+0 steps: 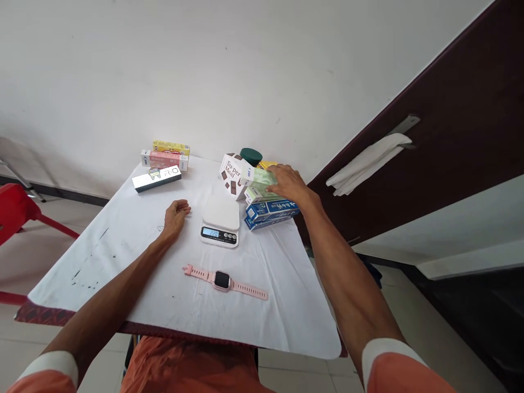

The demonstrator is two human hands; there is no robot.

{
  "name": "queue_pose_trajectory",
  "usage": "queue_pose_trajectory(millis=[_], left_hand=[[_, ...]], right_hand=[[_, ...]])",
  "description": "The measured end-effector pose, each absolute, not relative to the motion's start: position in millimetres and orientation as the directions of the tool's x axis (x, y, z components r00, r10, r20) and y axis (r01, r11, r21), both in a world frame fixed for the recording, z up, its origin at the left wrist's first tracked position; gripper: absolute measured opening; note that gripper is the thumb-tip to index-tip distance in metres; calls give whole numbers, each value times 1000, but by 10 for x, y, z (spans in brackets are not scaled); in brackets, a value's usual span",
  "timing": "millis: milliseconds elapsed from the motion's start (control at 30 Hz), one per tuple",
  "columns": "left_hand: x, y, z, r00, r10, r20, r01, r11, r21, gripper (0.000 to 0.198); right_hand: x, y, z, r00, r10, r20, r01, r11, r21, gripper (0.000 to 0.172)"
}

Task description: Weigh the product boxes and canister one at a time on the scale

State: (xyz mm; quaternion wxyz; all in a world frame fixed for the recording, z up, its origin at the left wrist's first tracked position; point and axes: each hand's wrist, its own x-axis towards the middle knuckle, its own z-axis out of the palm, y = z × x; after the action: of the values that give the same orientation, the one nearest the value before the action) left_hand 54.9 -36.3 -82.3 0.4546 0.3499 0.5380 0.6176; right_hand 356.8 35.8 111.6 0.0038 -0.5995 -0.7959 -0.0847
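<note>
My right hand (290,185) is closed on a pale green box (257,177) at the top of a pile of boxes at the table's far right. Under it lie another light box (254,194) and two blue boxes (270,213). A white "Super Meal" box (231,174) leans beside them, with a dark green lid (251,156) behind. My left hand (177,214) rests on the white tablecloth (135,262), fingers loosely curled and holding nothing. A small white digital scale (221,221) stands between my hands, its platform bare. A pink smartwatch (223,280) lies flat nearer to me.
Three boxes sit at the far left of the table: a yellow one (171,147), a pink one (165,159) and a black-and-white one (156,178). A red chair (16,210) stands to the left. A dark brown door (450,147) with white cloth (368,164) is on the right.
</note>
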Motion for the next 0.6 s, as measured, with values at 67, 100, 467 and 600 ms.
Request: queue_pose_trajectory(millis=[67, 100, 467, 600], left_hand=[[547, -365, -824, -340, 938, -66, -194, -2, 981, 33], [545, -362, -827, -340, 937, -72, -202, 2, 979, 33], [588, -292, -953, -347, 936, -66, -228, -16, 974, 34], [596, -279, -964, -358, 931, -70, -248, -22, 969, 36]], right_hand=[[3628, 486, 1062, -268, 962, 45, 956, 259, 139, 59], [3639, 531, 1025, -261, 965, 24, 956, 255, 144, 60], [3124, 455, 807, -334, 922, 198, 933, 293, 208, 74], [2115, 450, 698, -595, 791, 143, 804, 585, 109, 51]])
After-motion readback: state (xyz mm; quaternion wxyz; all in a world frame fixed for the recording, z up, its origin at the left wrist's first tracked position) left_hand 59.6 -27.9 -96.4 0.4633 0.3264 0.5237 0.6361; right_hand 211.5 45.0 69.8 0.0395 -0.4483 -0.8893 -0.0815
